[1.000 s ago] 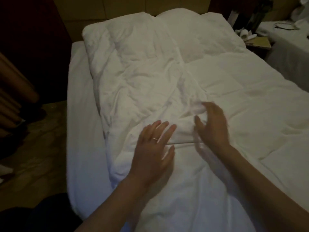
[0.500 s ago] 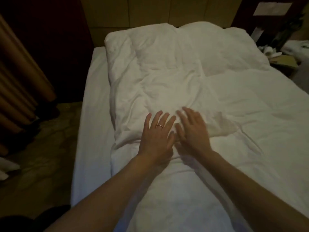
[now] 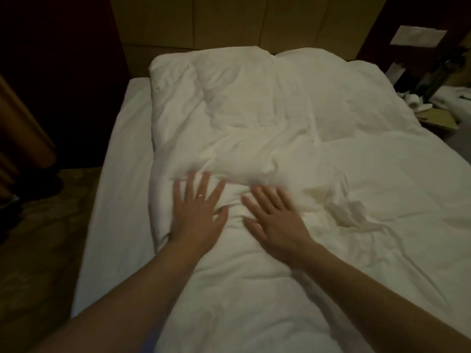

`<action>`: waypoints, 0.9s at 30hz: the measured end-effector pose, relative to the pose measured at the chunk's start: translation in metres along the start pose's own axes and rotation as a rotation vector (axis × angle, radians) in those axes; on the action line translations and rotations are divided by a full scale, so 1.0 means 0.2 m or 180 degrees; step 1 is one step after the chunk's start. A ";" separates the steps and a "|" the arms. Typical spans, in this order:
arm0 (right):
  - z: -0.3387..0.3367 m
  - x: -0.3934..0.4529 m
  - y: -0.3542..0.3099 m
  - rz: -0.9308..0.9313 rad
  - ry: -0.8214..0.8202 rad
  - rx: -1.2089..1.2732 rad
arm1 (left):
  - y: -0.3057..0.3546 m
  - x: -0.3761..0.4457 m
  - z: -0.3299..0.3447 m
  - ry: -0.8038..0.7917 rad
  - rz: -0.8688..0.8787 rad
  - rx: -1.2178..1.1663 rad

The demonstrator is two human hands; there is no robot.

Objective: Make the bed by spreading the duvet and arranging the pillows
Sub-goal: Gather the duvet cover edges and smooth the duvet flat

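On the white duvet (image 3: 267, 154), near its left edge, both hands are lying flat, palms down, fingers spread. Left hand (image 3: 197, 212), wearing a ring (image 3: 200, 196), is pressing just inside the duvet's folded left border; right hand (image 3: 274, 216) is resting just beside it, a ridge of bunched cloth rising between them. Duvet is lying rumpled over most of the bed, leaving a strip of bare sheet (image 3: 114, 187) showing left of it. Beyond the duvet's far end, a padded headboard (image 3: 229, 24) is standing.
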State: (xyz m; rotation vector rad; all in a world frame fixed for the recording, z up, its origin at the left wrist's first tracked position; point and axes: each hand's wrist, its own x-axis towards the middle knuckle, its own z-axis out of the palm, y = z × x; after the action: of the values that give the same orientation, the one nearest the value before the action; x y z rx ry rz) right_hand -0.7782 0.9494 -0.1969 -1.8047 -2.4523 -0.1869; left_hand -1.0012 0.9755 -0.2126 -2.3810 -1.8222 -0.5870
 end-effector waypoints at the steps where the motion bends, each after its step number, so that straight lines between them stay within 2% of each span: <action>1: 0.05 -0.02 0.13 0.0451 -0.0227 0.0046 | -0.06 0.00 0.08 -0.0299 -0.0198 0.0043; 3: 0.13 -0.09 0.44 0.1501 -0.0558 -0.0001 | -0.10 0.00 0.20 -0.0687 -0.0600 -0.0135; 4: 0.14 -0.13 0.56 0.1782 -0.0750 -0.0100 | -0.08 0.01 0.22 -0.0743 -0.0774 -0.0294; 7: 0.05 -0.14 0.71 0.2066 -0.1342 -0.0365 | -0.01 0.02 0.15 -0.0930 -0.1271 -0.0522; 8: -0.01 -0.12 0.70 0.2080 -0.1369 -0.0523 | 0.01 0.00 0.11 -0.0937 -0.1393 -0.0543; 9: -0.05 -0.10 0.65 0.2049 -0.1144 -0.0653 | 0.05 -0.05 0.07 -0.0931 -0.1484 -0.0558; 10: -0.09 -0.08 0.57 0.1968 -0.0659 -0.0655 | 0.11 -0.11 0.02 -0.0807 -0.1475 -0.0565; 11: -0.12 -0.08 0.44 0.1734 -0.0216 -0.0487 | 0.19 -0.21 -0.01 -0.0682 -0.1259 -0.0600; 12: -0.12 -0.12 0.25 0.1166 0.0068 -0.0187 | 0.28 -0.32 -0.04 -0.0609 -0.0879 -0.0632; 13: -0.08 -0.19 0.04 0.0525 0.0051 0.0046 | 0.36 -0.46 -0.05 -0.0611 -0.0445 -0.0611; 15: -0.02 -0.43 -0.20 -0.0416 -0.0460 0.0235 | 0.37 -0.67 -0.07 -0.0682 0.0084 -0.0536; 16: -0.02 -0.51 -0.13 -0.0480 -0.0696 0.0259 | 0.32 -0.73 -0.07 -0.0671 0.0143 -0.0549; 18: -0.02 -0.68 0.20 0.0258 -0.0642 -0.0144 | 0.21 -0.82 -0.07 -0.0569 0.0076 -0.0380; 21: -0.19 -0.89 0.62 0.1532 -0.1020 -0.0637 | 0.13 -0.90 -0.13 -0.0816 -0.0748 -0.0056; 22: -0.26 -0.92 0.63 0.1691 -0.0985 -0.0645 | 0.15 -0.92 -0.17 -0.0849 -0.1108 -0.0096; 23: -0.31 -0.93 0.59 0.1622 -0.0792 -0.0718 | 0.21 -0.94 -0.23 -0.0797 -0.1373 -0.0204; 24: -0.33 -0.93 0.48 0.1414 -0.0427 -0.0659 | 0.30 -0.95 -0.29 -0.0607 -0.1387 -0.0311; 25: -0.33 -0.93 0.34 0.0984 0.0030 -0.0514 | 0.41 -0.98 -0.35 -0.0337 -0.1100 -0.0428; 26: -0.32 -0.95 0.17 0.0387 0.0341 -0.0245 | 0.53 -1.02 -0.40 -0.0168 -0.0577 -0.0562; 27: -0.31 -0.98 0.00 -0.0101 0.0223 0.0086 | 0.65 -1.08 -0.42 -0.0137 0.0005 -0.0702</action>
State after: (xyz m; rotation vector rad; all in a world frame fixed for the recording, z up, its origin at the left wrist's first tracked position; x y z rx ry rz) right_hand -0.7195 0.7560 -0.1650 -1.7190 -2.4249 -0.2147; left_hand -0.9468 0.7174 -0.1893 -2.5507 -1.8610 -0.7804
